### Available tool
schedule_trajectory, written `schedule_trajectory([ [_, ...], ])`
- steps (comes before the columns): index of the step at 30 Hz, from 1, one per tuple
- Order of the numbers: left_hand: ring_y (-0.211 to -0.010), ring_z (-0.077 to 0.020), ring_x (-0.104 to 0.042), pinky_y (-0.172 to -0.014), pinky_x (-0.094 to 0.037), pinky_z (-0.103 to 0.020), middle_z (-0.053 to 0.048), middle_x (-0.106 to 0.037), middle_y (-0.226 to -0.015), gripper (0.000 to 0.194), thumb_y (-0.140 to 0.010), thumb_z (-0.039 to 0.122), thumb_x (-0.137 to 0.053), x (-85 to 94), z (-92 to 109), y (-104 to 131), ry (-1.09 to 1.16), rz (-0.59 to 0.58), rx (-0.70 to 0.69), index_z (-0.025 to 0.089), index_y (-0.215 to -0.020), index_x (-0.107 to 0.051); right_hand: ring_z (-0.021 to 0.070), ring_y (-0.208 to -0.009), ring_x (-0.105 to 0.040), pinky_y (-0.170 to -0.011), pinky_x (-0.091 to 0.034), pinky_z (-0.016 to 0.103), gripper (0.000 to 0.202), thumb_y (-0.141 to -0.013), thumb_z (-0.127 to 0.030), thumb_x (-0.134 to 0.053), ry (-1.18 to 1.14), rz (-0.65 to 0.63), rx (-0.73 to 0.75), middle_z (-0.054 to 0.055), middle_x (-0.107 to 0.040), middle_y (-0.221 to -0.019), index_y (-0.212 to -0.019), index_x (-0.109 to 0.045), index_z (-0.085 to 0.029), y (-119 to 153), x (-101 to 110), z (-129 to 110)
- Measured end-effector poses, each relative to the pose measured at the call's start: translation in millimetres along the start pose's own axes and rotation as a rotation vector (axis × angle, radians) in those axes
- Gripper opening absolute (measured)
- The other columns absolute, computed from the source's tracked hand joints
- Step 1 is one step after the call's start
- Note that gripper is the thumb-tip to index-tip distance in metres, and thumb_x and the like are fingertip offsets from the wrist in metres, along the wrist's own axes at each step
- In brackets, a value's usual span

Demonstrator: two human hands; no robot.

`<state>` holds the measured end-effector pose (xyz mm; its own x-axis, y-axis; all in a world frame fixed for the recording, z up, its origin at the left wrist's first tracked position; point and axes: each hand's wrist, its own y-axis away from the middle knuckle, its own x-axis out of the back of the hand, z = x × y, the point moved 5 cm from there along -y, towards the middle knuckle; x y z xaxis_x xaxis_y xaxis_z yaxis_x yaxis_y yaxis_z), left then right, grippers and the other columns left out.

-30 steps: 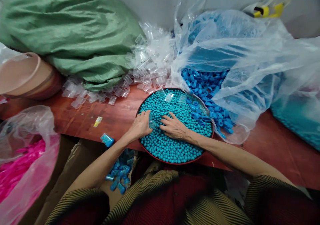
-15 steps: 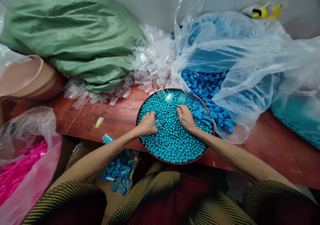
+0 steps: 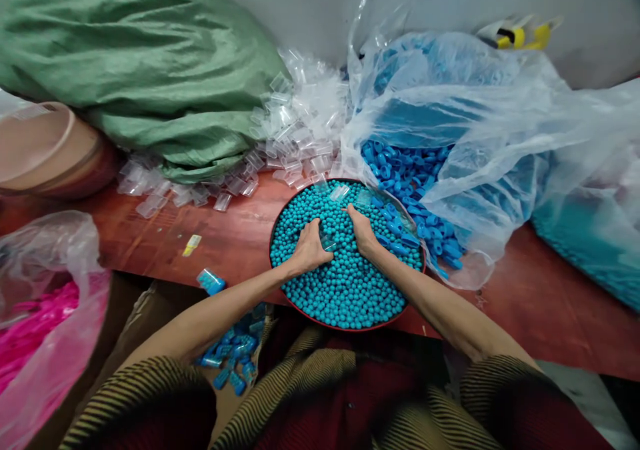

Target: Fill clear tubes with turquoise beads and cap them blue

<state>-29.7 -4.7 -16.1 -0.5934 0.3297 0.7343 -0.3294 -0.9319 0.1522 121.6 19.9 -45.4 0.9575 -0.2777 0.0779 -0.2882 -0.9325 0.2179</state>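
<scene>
A round red-rimmed tray (image 3: 295, 303) full of turquoise beads (image 3: 345, 290) sits in front of me. Over its left half, my left hand (image 3: 309, 249) is closed around a clear plastic tube (image 3: 329, 242), low over the beads. My right hand (image 3: 362, 231) is at the beads on the right, its fingers bent together; what they hold, if anything, is hidden. Blue plastic caps (image 3: 400, 237) lie on the beads at the tray's right side. Another clear tube (image 3: 340, 192) rests on the beads near the far rim.
Behind the tray are loose clear tubes (image 3: 300, 137), a green sack (image 3: 140, 70) and a plastic bag (image 3: 480, 117) of blue caps. A bead-filled tube (image 3: 211, 281) is at the table's front edge, above a box of filled tubes (image 3: 237, 350). Pink pieces (image 3: 40, 330) fill a bag at left.
My left hand has moved right and slightly inward with the clear tube. My right hand has shifted a little left, so the two hands are closer together.
</scene>
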Motion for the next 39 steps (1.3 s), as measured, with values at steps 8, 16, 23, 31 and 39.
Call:
schedule_trajectory([
  [8,-0.132,-0.0313,-0.034,-0.110,-0.029,-0.047,-0.020,-0.033,-0.142,0.101,-0.057,0.025,-0.072,-28.5,11.5,-17.9,0.336,0.048,-0.054,0.010,-0.140,-0.017,0.0225,-0.101,-0.058,-0.096,-0.042,0.040,0.049,-0.087,-0.052,-0.034,0.244,-0.038,0.295,0.009,-0.067,-0.101,-0.094,-0.065,-0.015,19.8,0.6,-24.0],
  [16,-0.126,-0.0290,-0.043,-0.107,-0.035,-0.047,-0.012,-0.053,-0.129,0.063,-0.074,0.032,-0.060,-31.2,14.1,-26.9,0.242,-0.057,-0.141,0.017,-0.132,-0.039,0.0274,-0.129,-0.039,-0.108,-0.029,0.046,0.055,-0.086,-0.042,-0.046,0.709,-0.228,0.537,0.018,-0.048,-0.135,-0.132,-0.049,-0.012,40.1,-20.5,-35.9],
  [23,-0.137,-0.0298,-0.027,-0.112,-0.027,-0.043,-0.019,-0.025,-0.148,0.099,-0.064,0.034,-0.073,-10.8,10.7,-6.1,0.292,0.095,-0.077,0.012,-0.142,-0.017,0.0214,-0.104,-0.060,-0.093,-0.047,0.041,0.037,-0.089,-0.038,-0.040,0.396,-0.075,0.464,0.008,-0.066,-0.112,-0.113,-0.061,-0.019,39.0,48.9,-53.0],
  [31,-0.097,-0.0197,-0.057,-0.088,-0.046,-0.034,-0.007,-0.059,-0.102,0.020,-0.087,0.026,-0.048,9.6,22.9,41.6,-0.031,0.257,-0.164,0.018,-0.105,-0.053,0.0254,-0.096,-0.061,-0.087,-0.047,0.039,0.025,-0.088,-0.027,-0.044,0.869,-0.060,0.534,0.011,-0.068,-0.099,-0.100,-0.064,-0.018,76.3,78.9,-39.9],
  [39,-0.092,-0.0211,-0.060,-0.080,-0.047,-0.031,-0.007,-0.061,-0.102,0.025,-0.088,0.025,-0.047,-10.0,33.7,30.7,-0.297,0.069,-0.115,0.021,-0.111,-0.056,0.0196,-0.085,-0.058,-0.072,-0.044,0.028,0.027,-0.091,-0.018,-0.037,1.254,-0.235,0.553,0.009,-0.064,-0.093,-0.105,-0.060,-0.018,97.4,3.6,-32.7],
])
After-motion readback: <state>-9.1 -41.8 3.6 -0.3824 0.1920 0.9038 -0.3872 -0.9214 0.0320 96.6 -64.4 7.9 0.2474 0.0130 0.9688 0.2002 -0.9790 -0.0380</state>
